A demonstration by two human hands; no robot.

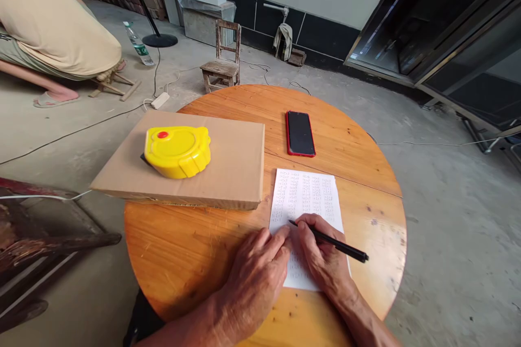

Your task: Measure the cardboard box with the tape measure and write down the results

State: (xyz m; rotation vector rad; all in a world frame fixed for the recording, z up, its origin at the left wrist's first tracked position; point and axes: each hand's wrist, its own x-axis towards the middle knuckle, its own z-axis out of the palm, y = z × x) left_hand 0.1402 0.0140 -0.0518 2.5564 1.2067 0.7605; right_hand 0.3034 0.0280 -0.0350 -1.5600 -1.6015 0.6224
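Note:
A sheet of white paper point(307, 187) with columns of small handwritten characters lies on the round wooden table point(350, 143). My right hand point(323, 255) rests on the sheet, its fingers closed round a black pen point(345, 248). The pen's tip is at the paper, near the lower end of the left columns. Beside it my left hand point(258, 265) lies palm down over the sheet's left edge, fingers stretched out and holding nothing. Both hands cover part of the lower writing.
On the table's left is a flat cardboard box point(234, 168) bearing a yellow tape-measure-shaped case point(177, 152). A red-cased phone point(300, 133) lies beyond the paper. Behind stands a small wooden chair point(222, 68); a seated person point(65, 27) and a water bottle point(138, 43) are at far left.

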